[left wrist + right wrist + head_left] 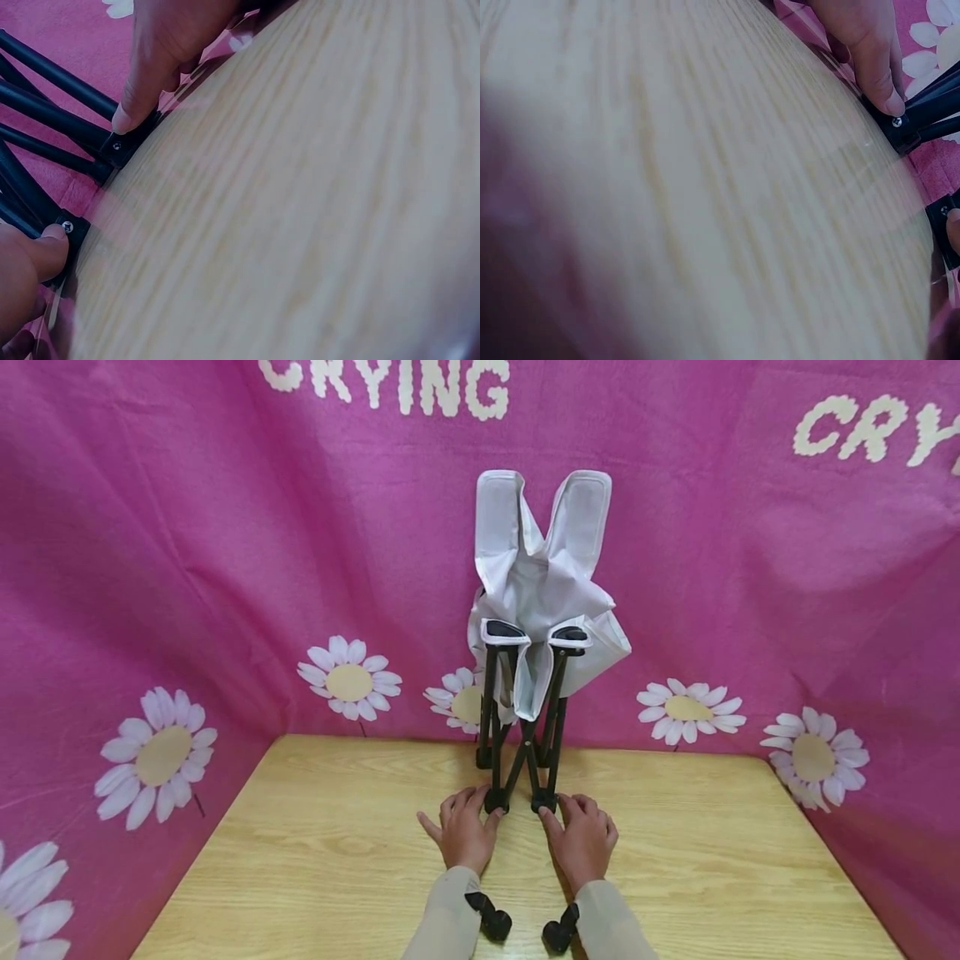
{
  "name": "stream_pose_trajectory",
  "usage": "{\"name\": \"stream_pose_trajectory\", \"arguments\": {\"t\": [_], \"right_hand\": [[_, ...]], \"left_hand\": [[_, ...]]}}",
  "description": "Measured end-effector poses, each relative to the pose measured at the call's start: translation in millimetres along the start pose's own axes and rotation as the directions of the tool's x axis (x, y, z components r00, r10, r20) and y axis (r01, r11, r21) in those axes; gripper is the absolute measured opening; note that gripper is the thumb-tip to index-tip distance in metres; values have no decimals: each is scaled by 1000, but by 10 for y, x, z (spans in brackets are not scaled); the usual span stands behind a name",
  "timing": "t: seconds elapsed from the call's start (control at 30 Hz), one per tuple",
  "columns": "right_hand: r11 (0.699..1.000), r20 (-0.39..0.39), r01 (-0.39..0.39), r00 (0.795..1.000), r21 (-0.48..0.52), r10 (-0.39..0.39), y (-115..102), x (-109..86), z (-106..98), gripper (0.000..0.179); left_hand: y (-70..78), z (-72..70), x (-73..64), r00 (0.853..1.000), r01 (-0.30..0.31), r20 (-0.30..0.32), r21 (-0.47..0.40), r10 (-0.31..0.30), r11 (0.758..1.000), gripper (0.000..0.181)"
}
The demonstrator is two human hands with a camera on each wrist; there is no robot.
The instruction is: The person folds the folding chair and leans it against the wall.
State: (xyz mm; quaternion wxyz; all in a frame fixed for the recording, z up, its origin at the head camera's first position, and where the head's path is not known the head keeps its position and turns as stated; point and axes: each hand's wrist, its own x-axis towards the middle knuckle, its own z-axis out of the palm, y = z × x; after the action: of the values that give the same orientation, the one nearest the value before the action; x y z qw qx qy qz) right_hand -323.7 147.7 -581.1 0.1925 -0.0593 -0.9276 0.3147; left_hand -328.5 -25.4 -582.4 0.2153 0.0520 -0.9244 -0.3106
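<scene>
A small folding chair (528, 585) stands partly folded at the back of the table, its pale grey fabric bunched between crossed black legs (527, 743). In the head view my left hand (467, 833) pinches the front left foot, thumb on its near side. My right hand (583, 842) holds the front right foot the same way. Both wrist views show thumbs pressed beside the screws on the black plastic feet (117, 147). The two front feet are a short way apart on the wood. Fingers behind the feet are partly hidden.
The light wooden table (337, 843) spreads to both sides of the chair. A pink cloth (225, 527) with daisies and white letters hangs behind and at the sides, close to the chair's back. Black wrist-worn devices (495, 922) sit near both cuffs.
</scene>
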Motion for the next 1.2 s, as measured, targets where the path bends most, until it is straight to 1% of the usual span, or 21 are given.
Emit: {"name": "stream_pose_trajectory", "arguments": {"t": [0.1, 0.37, 0.53, 0.73, 0.93, 1.2], "right_hand": [[1000, 9, 1, 1000, 0, -1, 2, 6, -5, 47], [1000, -1, 10, 1000, -6, -10, 21, 11, -13, 46], [1000, -24, 17, 1000, -10, -17, 23, -15, 21, 46], [1000, -11, 13, 1000, -7, -13, 5, -51, 59, 45], [1000, -13, 9, 1000, 6, -9, -16, -67, 36, 42], [999, -55, 35, 998, 3, -35, 38, -35, 46, 40]], "left_hand": [[3, -5, 5, 1000, -1, -3, -1, 1, 1000, 45], [43, -27, 6, 1000, 1, -2, -10, -1, 1000, 44], [11, -22, -18, 1000, -6, -9, 4, 6, 1000, 45], [-46, -20, -35, 1000, 0, -14, 19, 0, 1000, 44], [-32, -36, -40, 1000, 8, 1, 13, -8, 1000, 46], [-5, -27, -31, 1000, -16, -5, -1, 16, 1000, 46]]}}
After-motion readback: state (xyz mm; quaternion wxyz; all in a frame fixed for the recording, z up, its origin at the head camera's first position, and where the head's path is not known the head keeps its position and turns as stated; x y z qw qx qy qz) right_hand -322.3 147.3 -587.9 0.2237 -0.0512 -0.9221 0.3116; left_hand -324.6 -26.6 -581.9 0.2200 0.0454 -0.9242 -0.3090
